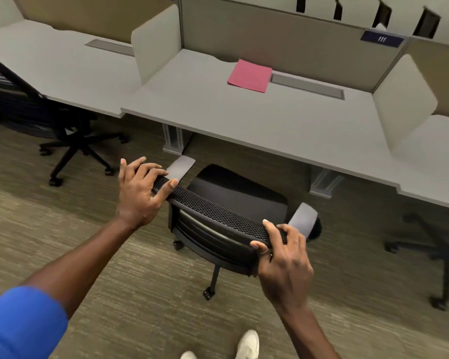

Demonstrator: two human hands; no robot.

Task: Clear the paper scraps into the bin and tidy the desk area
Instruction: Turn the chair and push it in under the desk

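Note:
A black mesh-backed office chair (233,193) stands on the carpet in front of the middle grey desk (244,120). My left hand (138,190) grips the left end of the chair's top rail. My right hand (285,263) grips the right end of the same rail. The chair's seat points toward the desk and sits partly under its front edge. A pink paper folder (250,75) lies flat near the back of the desk, beside a grey cable slot (307,86). No paper scraps or bin are in view.
White side dividers (153,45) (402,104) flank the desk. Another black chair (36,99) stands at the left desk, and a third chair's base (436,255) is at the right. My white shoes (246,345) are on the carpet below.

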